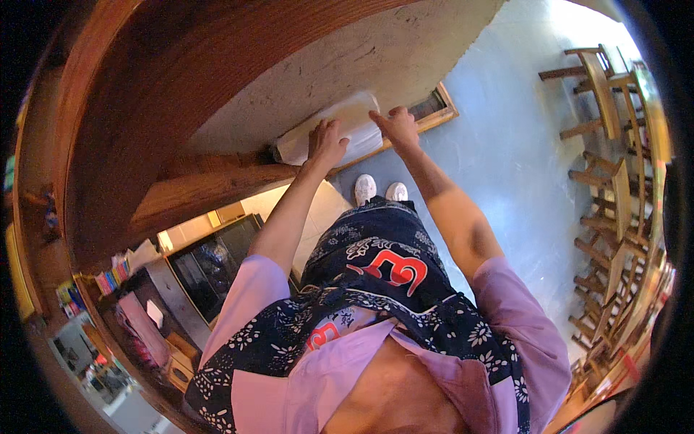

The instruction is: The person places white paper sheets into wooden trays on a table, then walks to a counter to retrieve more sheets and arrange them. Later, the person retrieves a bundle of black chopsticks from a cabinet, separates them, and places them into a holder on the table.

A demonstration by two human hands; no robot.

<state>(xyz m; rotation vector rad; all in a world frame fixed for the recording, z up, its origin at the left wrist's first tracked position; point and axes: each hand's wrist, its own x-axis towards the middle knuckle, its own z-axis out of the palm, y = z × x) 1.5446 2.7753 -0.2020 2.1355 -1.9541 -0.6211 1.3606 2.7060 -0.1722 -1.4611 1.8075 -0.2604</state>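
A whitish, translucent plastic-looking bundle (355, 122) lies against the rough plastered wall (336, 70), above a wooden-framed opening or box low down. My left hand (328, 142) rests on its near left part, fingers spread and a little bent. At its right end is my right hand (398, 126), thumb and forefinger by the bundle's edge, the other fingers curled. Whether those fingertips pinch the plastic cannot be told. I wear a dark patterned apron (379, 271) over a light purple shirt.
A dark wooden beam (179, 70) curves along the upper left. Wooden stools and tables (607, 103) line the right side of the grey-blue floor (488, 135). At lower left are a black glass-fronted cabinet (209, 266), books (114, 275) and shelves. My white shoes (365, 189) stand below the bundle.
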